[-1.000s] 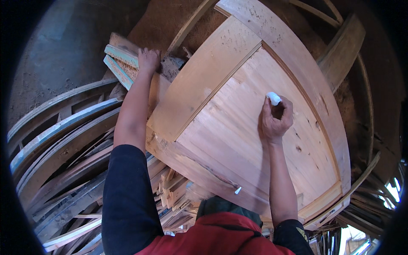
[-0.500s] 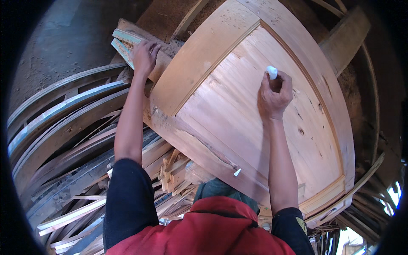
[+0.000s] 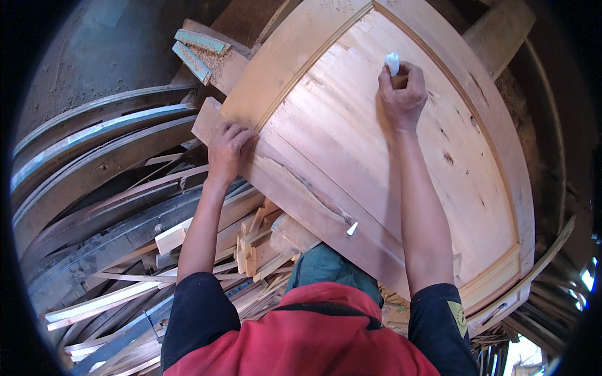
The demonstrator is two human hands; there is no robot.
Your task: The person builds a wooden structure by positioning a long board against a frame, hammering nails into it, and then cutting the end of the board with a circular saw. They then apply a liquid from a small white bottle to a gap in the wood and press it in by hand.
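Observation:
A wooden panel door (image 3: 351,125) with a curved frame lies in front of me. My right hand (image 3: 404,97) is raised over its inner panel, closed round a small white tube (image 3: 392,62) whose pale end sticks up past the fingers. Low on the left, my left hand (image 3: 232,149) rests at the frame's corner with its fingers curled in. What those fingers hold, if anything, is hidden. A rough, dark-edged crack (image 3: 307,187) runs along the near frame rail, and a small white cone-shaped cap (image 3: 352,229) lies on it.
Two pale green strips (image 3: 194,61) with sawdust between them lie on a board beyond my left hand. Curved wooden pieces (image 3: 103,128) and many offcuts (image 3: 257,244) are heaped at the left. A beam (image 3: 498,37) extends under the door at the far right.
My left hand has come back from the green strips and sawdust to the door frame's corner. My right hand, still holding the white tube, is slightly farther away over the panel.

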